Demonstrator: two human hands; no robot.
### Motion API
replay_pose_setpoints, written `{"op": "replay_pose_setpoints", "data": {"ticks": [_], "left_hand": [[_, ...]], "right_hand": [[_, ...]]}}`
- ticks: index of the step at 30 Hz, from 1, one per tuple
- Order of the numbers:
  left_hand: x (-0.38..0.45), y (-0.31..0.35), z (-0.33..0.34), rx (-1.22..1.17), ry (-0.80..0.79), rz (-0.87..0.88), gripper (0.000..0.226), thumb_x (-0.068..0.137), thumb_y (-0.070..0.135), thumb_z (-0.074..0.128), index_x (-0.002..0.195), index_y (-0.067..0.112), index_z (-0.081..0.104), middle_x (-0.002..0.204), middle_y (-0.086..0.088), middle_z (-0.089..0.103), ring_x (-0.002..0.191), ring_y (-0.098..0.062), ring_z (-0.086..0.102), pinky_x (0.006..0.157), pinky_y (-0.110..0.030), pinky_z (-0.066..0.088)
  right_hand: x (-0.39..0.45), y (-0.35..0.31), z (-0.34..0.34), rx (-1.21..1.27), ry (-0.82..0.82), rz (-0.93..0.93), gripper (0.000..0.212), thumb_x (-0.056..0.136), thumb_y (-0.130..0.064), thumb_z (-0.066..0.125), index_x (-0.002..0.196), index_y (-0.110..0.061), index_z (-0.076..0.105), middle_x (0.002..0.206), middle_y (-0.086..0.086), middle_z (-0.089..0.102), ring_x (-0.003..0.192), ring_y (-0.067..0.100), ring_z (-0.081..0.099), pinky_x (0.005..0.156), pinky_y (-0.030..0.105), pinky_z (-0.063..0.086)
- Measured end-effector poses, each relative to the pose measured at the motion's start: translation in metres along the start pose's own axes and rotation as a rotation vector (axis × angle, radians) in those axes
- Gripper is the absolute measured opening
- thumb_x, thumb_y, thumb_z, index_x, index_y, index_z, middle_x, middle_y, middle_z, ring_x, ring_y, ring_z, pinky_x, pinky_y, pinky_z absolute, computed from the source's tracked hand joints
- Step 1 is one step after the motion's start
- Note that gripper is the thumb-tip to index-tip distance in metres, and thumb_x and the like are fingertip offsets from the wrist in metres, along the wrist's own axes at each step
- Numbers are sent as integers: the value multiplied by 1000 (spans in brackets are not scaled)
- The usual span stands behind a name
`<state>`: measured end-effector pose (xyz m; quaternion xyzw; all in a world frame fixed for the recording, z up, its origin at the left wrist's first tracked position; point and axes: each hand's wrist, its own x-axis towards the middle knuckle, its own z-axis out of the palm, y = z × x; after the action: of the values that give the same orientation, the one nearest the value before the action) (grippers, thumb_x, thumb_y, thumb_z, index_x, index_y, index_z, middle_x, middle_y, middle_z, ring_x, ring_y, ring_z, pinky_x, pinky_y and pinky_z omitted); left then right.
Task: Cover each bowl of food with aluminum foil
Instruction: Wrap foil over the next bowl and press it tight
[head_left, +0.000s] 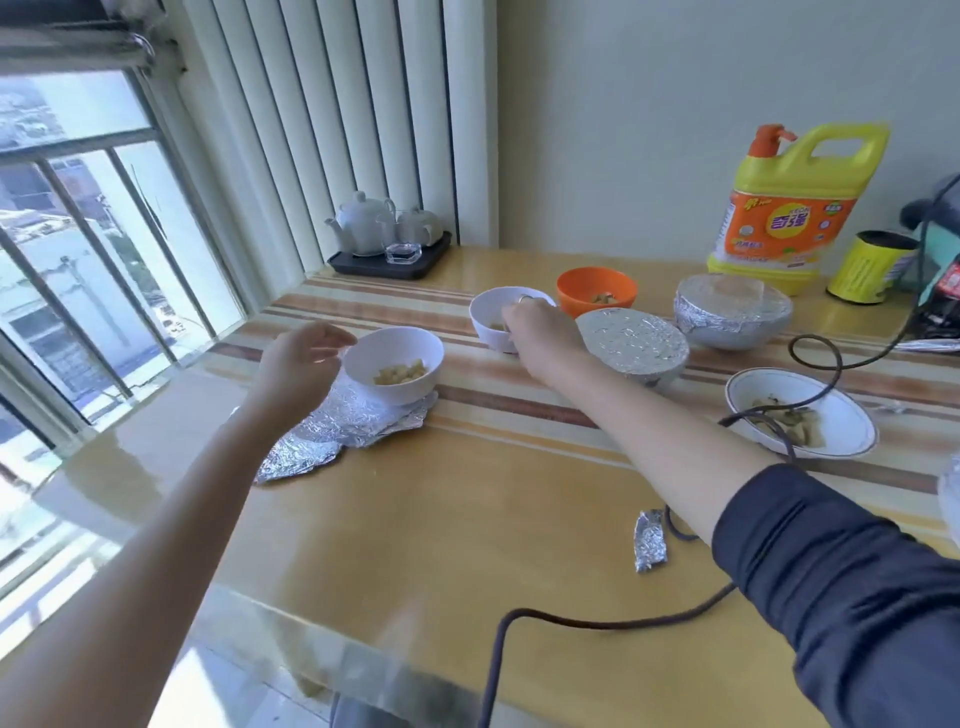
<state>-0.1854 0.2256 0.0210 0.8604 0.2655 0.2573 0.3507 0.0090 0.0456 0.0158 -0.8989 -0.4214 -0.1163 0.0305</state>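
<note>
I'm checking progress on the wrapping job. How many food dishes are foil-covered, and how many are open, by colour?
Foil-covered bowls: 2, one nearer and one farther back
Open white bowls: 2, one on a foil sheet and one gripped by the right hand
Open orange bowl: 1
Open white rimmed dish: 1
Total: 6 dishes, 4 left to cover

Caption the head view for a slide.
Right hand grips a white bowl while the open left hand nears another uncovered bowl sitting on crumpled foil; two bowls already covered.
</note>
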Motion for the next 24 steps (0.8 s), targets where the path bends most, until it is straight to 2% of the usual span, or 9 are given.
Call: {"op": "replay_pose_setpoints", "data": {"ticks": [3,4,7,9,11,13,17,21,24], "left_hand": [[-6,-19,-4,-23,-13,-104,26,88,5,64,111,17,62,115,-5,64,112,-23,60,96,-37,47],[-8,-20,-4,-54,-66,-133,40,82,18,74,118,20,58,121,-4,60,116,-23,57,99,-40,46],[-11,-18,5,-92,-293,-151,117,54,45,92,149,33,24,135,2,40,125,-18,40,105,-38,36],[-7,-10,16,-19,-325,-96,130,56,45,92,154,37,7,149,0,31,135,-22,33,109,-41,30],[3,-1,22,72,-344,-96,139,47,65,86,154,40,2,158,-5,22,141,-28,28,113,-47,28],[14,6,25,153,-393,-118,140,44,71,83,153,42,1,158,-13,17,140,-35,28,112,-51,29],[21,10,35,184,-331,-109,121,67,45,85,154,39,2,153,-18,13,133,-42,35,103,-45,36],[27,15,45,80,-200,-52,121,65,48,84,154,38,3,152,-19,15,135,-41,31,108,-48,31],[40,36,63,-4,-218,-4,125,63,50,85,154,36,1,150,-15,18,134,-38,32,108,-46,30]], "right_hand": [[-13,3,-5,40,-10,-49,16,88,1,53,101,-7,57,108,12,59,96,32,58,65,33,37],[-21,2,-7,57,-10,-72,13,88,-2,54,99,-8,58,106,11,60,94,32,58,66,34,41],[-55,2,-19,90,-38,-135,6,92,-11,53,95,-12,59,103,8,60,92,30,57,70,36,44],[-79,2,-26,107,-66,-156,6,93,-14,52,94,-15,58,103,6,59,92,30,57,68,35,42],[-100,1,-33,120,-82,-170,6,95,-18,51,94,-17,57,103,5,58,94,29,57,67,33,39],[-115,0,-36,112,-87,-182,7,97,-21,50,97,-19,57,105,4,58,96,28,57,68,32,38],[-128,2,-37,146,-64,-191,10,97,-19,50,99,-14,58,102,5,59,97,28,57,72,34,41],[-134,1,-36,156,-52,-190,11,98,-19,49,100,-11,58,103,5,58,97,26,55,73,35,41],[-137,4,-36,163,-52,-205,12,98,-18,48,101,-10,57,104,5,57,99,26,54,76,39,47]]}}
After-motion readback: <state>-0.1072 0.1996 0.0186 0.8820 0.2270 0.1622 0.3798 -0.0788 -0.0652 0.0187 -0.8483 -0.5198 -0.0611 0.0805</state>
